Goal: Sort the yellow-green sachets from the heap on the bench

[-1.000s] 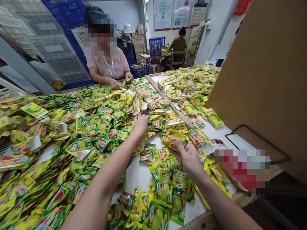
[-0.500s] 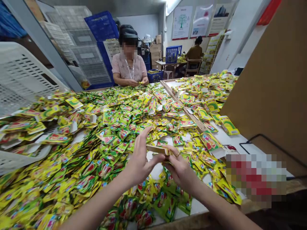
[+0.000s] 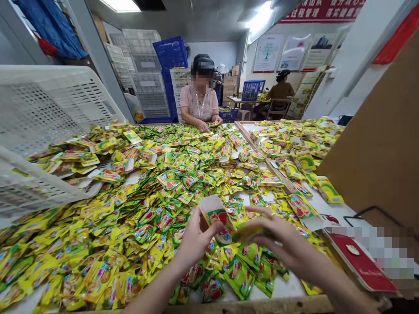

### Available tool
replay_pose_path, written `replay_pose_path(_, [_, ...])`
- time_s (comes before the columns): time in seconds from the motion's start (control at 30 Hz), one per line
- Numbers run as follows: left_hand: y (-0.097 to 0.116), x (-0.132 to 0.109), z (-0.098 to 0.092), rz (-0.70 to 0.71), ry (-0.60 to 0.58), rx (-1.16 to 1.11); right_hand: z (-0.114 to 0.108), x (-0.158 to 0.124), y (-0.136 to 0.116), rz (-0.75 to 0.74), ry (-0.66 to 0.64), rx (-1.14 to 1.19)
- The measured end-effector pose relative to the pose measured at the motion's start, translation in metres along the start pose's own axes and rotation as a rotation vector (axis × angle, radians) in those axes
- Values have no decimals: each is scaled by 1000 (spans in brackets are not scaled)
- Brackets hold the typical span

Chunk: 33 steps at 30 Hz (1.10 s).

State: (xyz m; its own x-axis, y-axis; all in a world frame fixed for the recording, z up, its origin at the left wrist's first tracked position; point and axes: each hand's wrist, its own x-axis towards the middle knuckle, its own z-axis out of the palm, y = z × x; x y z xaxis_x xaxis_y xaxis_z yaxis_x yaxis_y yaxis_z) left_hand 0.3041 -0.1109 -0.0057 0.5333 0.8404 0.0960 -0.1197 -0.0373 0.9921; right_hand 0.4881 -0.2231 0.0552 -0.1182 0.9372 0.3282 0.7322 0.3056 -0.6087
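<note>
My left hand grips a small open carton with a white flap and red and green print, held upright just above the table. My right hand is beside it, its fingers pinched on a bunch of yellow-green sachets whose end points at the carton. Both hands hover over a heap of loose yellow and green sachets that covers the white table.
A white plastic crate lies tipped at the left with sachets spilling out. A co-worker's hands sort sachets at the far side. A wooden divider separates a second pile at the right. A brown cardboard sheet stands at the right, a red card below it.
My left hand came back from the far pile and took hold of a carton, which now stands open. My right hand picked up sachets and brought them to it. The view tilted upward.
</note>
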Motion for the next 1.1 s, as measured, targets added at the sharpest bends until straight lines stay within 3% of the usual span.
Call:
replay_pose_path(0.1, [-6, 2, -4, 51, 11, 114, -9, 4, -4, 48, 351, 197])
replay_pose_path(0.17, [-9, 2, -6, 153, 7, 295, 0, 12, -11, 60, 409, 329])
replay_pose_path(0.27, [-11, -4, -7, 303, -10, 481, 22, 29, -18, 4, 394, 274])
replay_pose_path(0.4, [-11, -16, -7, 373, 34, 641, 38, 41, -13, 29, 419, 42])
replay_pose_path(0.53, [-14, -20, -6, 433, 147, 838, 37, 36, -13, 6, 371, -38])
replay_pose_path(0.63, [-18, -17, -7, 585, 248, 928, 35, 34, -20, -18, 291, -117])
replay_pose_path(0.77, [-20, -15, -10, 762, 247, 1043, 29, 42, -24, 75, 103, -56])
replay_pose_path(0.83, [-20, -15, -12, 732, 198, 1100, 28, 48, -22, 101, 2, 18])
replay_pose_path(0.9, [-19, -16, -13, 643, 122, 1125, 31, 52, -17, 137, -18, 136])
replay_pose_path(1.0, [-19, -15, -15, 531, 93, 1101, 46, 52, -9, 217, 176, 356])
replay_pose_path(1.1, [-20, -14, -17, 509, 160, 1041, 65, 50, -5, 232, 413, 390])
